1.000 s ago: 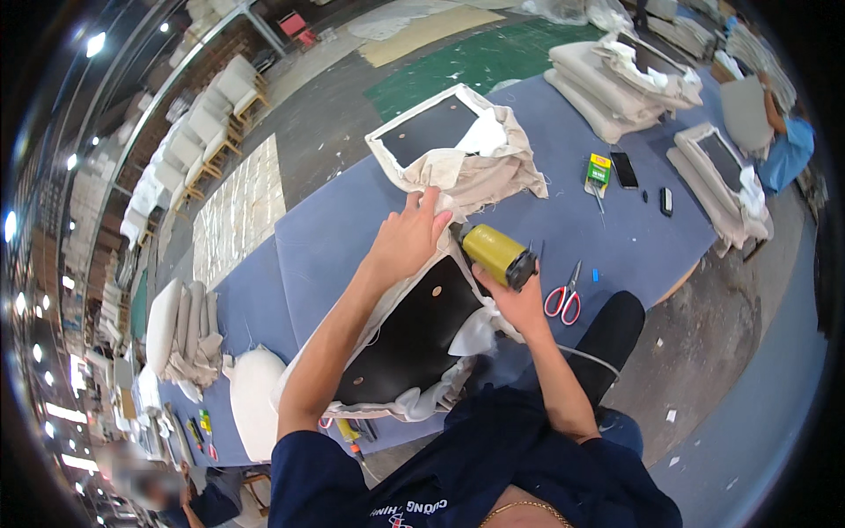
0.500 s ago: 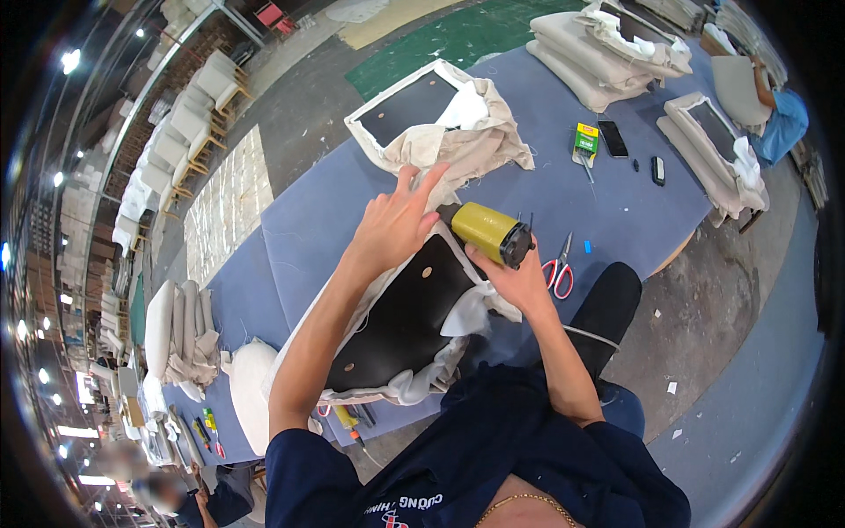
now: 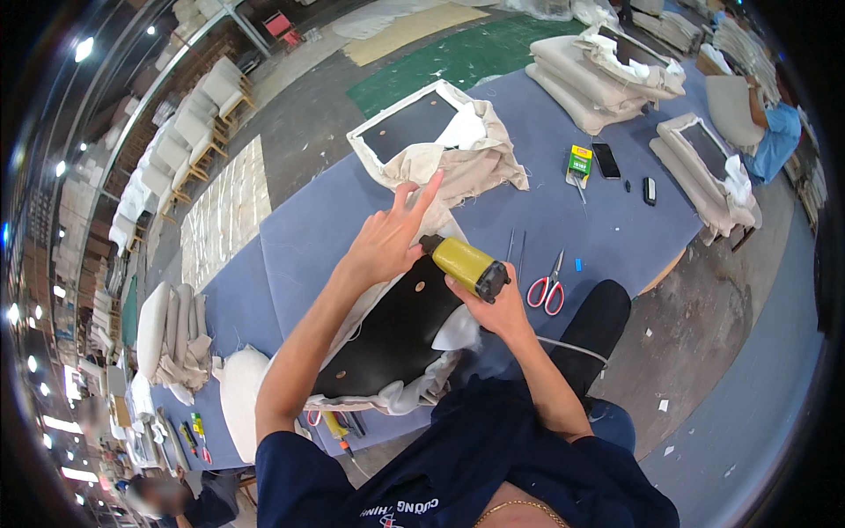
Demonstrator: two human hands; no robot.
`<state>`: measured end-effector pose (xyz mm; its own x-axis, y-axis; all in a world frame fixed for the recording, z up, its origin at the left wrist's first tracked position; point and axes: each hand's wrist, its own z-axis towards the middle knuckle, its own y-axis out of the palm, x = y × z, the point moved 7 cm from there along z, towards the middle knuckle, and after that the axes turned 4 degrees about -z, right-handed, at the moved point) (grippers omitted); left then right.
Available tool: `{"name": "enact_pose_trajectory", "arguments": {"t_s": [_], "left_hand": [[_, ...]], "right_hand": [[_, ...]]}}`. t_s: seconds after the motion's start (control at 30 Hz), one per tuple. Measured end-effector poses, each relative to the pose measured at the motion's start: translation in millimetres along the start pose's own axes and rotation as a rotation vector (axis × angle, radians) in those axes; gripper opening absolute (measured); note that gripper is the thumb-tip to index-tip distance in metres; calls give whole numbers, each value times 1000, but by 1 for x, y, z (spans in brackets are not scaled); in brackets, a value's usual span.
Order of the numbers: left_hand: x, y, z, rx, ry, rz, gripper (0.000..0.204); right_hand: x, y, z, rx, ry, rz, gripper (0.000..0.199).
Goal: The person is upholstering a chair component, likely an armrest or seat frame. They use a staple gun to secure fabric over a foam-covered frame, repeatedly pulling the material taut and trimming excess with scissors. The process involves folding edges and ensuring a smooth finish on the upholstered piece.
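A seat panel with a black underside [image 3: 400,304] lies face down before me, beige fabric and white padding along its edges. My right hand [image 3: 495,308] grips a yellow staple gun [image 3: 466,266] with black ends, its nose over the panel's far edge. Beside that nose, my left hand [image 3: 385,242] lies at the fabric edge with its index and another finger stretched out and spread. Its remaining fingers are partly hidden. Whether any cloth is pinched under the thumb is not visible.
On the blue-grey table are red-handled scissors [image 3: 546,295], a phone [image 3: 606,161], a green-yellow box [image 3: 578,163] and a second cushion [image 3: 440,132]. Cushion stacks [image 3: 585,84] stand at far right and left. A hose [image 3: 576,350] crosses my leg. A person in blue [image 3: 776,141] works at right.
The staple gun and my right hand have shifted left and nearer to me, along the panel's edge. My left hand stays beside the gun's nose, fingers still spread. The view has tilted slightly.
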<state>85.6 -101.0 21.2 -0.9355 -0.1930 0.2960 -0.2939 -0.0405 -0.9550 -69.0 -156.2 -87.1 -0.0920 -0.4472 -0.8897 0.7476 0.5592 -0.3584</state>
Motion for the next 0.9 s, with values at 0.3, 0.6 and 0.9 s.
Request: {"name": "enact_pose_trajectory", "arguments": {"t_s": [0.3,0.6,0.9], "left_hand": [[-119,34,-9,-23,-278,-870,66],[-64,6,-39,32,-327,-300,67],[-12,1,-52,168,-174,119,77]], "right_hand": [[-21,0,-1,56,30,415,28],[-9,22,12,57,-35,261,27],[-25,17,5,-137,186,405,36]]}}
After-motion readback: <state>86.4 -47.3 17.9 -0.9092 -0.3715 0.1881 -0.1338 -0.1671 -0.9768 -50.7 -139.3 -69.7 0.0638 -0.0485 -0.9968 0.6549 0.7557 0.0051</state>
